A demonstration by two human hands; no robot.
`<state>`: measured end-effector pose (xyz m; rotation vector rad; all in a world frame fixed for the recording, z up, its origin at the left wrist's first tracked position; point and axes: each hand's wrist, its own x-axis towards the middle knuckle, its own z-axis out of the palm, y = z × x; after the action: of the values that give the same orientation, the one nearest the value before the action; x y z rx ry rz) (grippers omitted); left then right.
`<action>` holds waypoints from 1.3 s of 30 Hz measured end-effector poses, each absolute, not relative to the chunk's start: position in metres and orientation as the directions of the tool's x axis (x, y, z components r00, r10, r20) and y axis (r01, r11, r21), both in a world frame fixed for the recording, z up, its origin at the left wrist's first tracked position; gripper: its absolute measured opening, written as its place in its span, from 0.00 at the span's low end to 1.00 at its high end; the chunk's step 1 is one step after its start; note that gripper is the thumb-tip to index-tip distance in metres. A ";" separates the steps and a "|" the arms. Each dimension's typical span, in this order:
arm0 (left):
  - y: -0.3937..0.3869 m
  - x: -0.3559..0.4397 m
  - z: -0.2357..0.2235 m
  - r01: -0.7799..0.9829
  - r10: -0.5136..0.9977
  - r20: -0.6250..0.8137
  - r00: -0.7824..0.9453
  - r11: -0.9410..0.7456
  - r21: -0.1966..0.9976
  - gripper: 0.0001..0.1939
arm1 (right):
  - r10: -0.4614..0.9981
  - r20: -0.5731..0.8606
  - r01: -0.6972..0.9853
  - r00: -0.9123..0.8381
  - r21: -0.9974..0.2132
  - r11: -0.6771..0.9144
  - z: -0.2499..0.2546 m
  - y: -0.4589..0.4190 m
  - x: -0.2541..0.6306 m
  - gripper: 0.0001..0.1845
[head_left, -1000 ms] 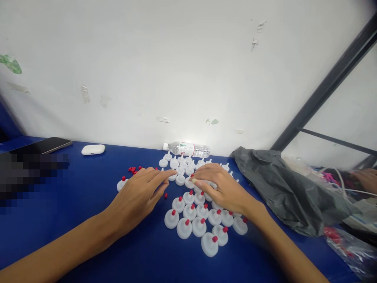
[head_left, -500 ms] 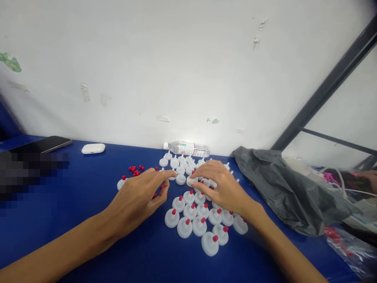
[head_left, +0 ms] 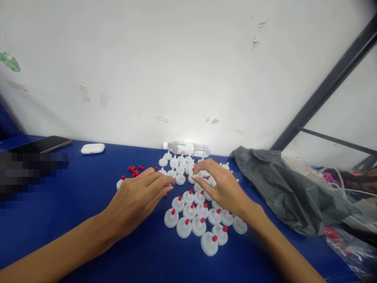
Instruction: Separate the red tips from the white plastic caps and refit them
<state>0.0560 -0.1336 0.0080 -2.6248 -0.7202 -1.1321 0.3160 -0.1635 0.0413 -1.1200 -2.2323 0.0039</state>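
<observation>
On the blue table (head_left: 73, 188) stand several white nozzle caps with red tips (head_left: 191, 224), close to me. Further back are white nozzle caps without tips (head_left: 176, 162). A small heap of loose red tips (head_left: 134, 169) lies to the left. My left hand (head_left: 138, 200) rests by the cluster. Its fingers are pressed together, pointing right, and whatever they pinch is hidden. My right hand (head_left: 225, 188) hovers over the middle of the cluster. Its thumb and forefinger are closed on one white nozzle cap (head_left: 194, 174).
A water bottle (head_left: 188, 148) lies against the white wall. A white earbud case (head_left: 92, 148) and a dark phone (head_left: 44, 144) sit far left. A grey plastic bag (head_left: 279, 188) is spread at the right. Beyond it are wires and a clear bag (head_left: 347, 247) under a dark metal frame (head_left: 324, 86).
My right hand has lifted slightly and moved back with a white cap pinched in its fingertips. My left fingers have curled in and drawn together.
</observation>
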 end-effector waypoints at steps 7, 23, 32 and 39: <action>-0.137 0.061 0.012 0.533 0.363 0.752 0.549 -0.846 0.019 0.08 | 0.654 0.541 0.676 -0.528 -0.198 0.710 0.042 -0.173 0.302 0.09; -0.143 0.065 0.013 0.535 0.347 0.590 0.729 -0.827 -0.174 0.15 | 0.605 0.498 0.586 -0.621 -0.218 0.781 0.048 -0.186 0.289 0.13; -0.150 0.071 0.016 0.521 0.683 0.472 0.557 -0.730 0.442 0.19 | 0.503 0.548 0.620 -0.668 0.036 0.784 0.044 -0.179 0.287 0.09; -0.138 0.051 0.022 0.617 0.834 0.417 0.362 -0.549 0.564 0.23 | 0.686 0.677 0.932 -0.267 0.001 0.362 0.050 -0.142 0.386 0.21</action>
<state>0.0508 -0.1376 0.0219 -2.8359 -1.5678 -1.2067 0.3860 -0.1416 0.0500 -1.3973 -2.0413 -0.5460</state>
